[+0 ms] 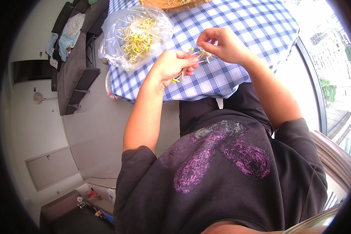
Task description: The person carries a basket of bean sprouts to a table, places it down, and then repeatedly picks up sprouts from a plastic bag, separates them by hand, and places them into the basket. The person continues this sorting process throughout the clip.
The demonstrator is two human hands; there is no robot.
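Note:
My left hand (177,65) is closed around a small bunch of bean sprouts (203,55). Their yellow heads stick out below the palm, and their pale stems and root ends point right. Just right of these ends is my right hand (222,45), its thumb and forefinger bent close together; whether a sprout is between the fingertips cannot be told. Left of both hands, a clear plastic bag (108,44) lies open on the table, with a heap of yellow-headed sprouts (137,44) in it. A woven bamboo basket (178,8) at the top edge holds some sprouts.
A blue and white checked cloth (251,20) covers the table, whose near edge is at my legs. A grey sofa (73,73) with clothes on it stands beyond the floor at left. On the right is a large window (333,73) with a curtain (336,161) beside it.

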